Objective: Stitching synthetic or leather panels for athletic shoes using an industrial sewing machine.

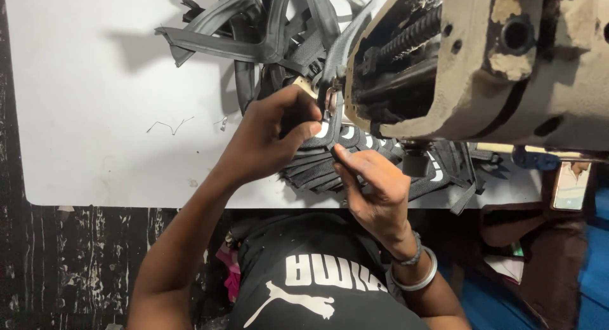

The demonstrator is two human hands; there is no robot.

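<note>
The white tabletop (95,114) lies broad and bare at the left, its near edge running along just above the person's forearm, with only a few loose threads (168,125) on it. Further right, a tangled heap of black straps (254,32) crowds the far edge. The left hand (269,139) has its fingers (303,132) pinched together on one black padded piece with white marks (330,136), holding it at the foot of the sewing machine. The right hand (374,187) grips the same piece from below, fingers closed on its near edge. Beneath them sits a stack of similar pieces (311,171), probably several, too dark to count. One beige sewing machine (495,63) fills the right, leaving little room there. Two bangles (415,270) ring the right wrist.
</note>
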